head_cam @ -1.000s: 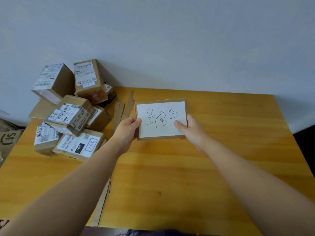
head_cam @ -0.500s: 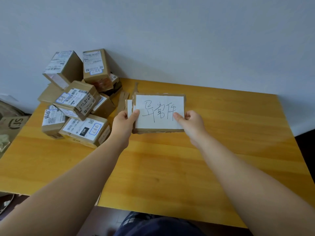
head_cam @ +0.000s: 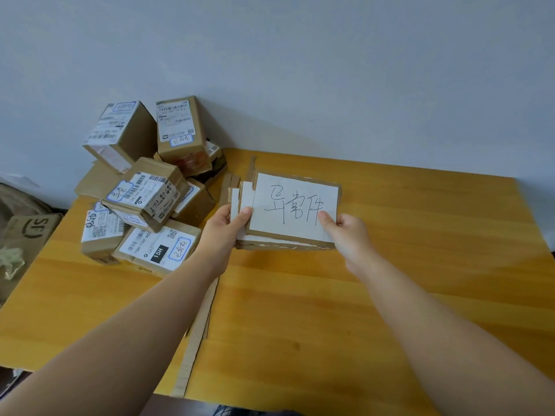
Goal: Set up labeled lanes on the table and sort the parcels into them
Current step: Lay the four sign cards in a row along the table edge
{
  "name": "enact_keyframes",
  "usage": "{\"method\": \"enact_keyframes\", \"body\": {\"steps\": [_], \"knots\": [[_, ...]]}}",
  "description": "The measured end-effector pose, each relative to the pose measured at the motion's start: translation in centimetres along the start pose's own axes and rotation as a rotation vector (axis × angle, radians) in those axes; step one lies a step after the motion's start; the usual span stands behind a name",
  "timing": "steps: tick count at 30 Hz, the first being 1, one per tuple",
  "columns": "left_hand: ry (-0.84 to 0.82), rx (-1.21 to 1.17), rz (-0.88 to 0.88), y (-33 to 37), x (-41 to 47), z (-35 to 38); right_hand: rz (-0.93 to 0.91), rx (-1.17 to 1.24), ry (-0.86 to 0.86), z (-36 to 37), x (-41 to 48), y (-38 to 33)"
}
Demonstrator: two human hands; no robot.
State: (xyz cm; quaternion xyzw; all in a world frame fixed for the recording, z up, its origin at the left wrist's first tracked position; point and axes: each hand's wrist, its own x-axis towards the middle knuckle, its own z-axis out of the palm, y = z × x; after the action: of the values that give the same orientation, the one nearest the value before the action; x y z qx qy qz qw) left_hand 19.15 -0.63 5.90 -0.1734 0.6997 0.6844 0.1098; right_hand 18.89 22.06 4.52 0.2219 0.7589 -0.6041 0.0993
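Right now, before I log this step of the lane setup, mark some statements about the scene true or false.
1. The left hand and right hand both grip a stack of label cards. True.
2. The top card is blank. False: the top card bears handwritten characters.
3. The parcels sit piled at the table's far left corner. True.
4. The cardboard strip lies on the table's right half. False: the cardboard strip lies left of centre, passing under the left forearm.
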Motion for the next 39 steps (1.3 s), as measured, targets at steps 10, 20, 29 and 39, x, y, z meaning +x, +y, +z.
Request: {"method": "enact_keyframes", "body": {"steps": [10,20,29,39], "knots": [[-0.033,0.126,0.017,-0.4,4.3,0.1,0.058,0.057,-0.009,1.1,4.2,-0.1],[0.089,0.366,-0.083,-2.4,7.2,0.9,0.011,-0.075,0.274,3.0,8.5,-1.2],[-0.014,0.502,-0.095,-2.3,9.0,0.1,0.103,-0.150,0.106,4.6,15.4,-2.5],[-0.028,0.454,-0.154,-0.2,12.9,0.0,0.133,-0.361,0.150,6.5,20.9,-2.1]]}}
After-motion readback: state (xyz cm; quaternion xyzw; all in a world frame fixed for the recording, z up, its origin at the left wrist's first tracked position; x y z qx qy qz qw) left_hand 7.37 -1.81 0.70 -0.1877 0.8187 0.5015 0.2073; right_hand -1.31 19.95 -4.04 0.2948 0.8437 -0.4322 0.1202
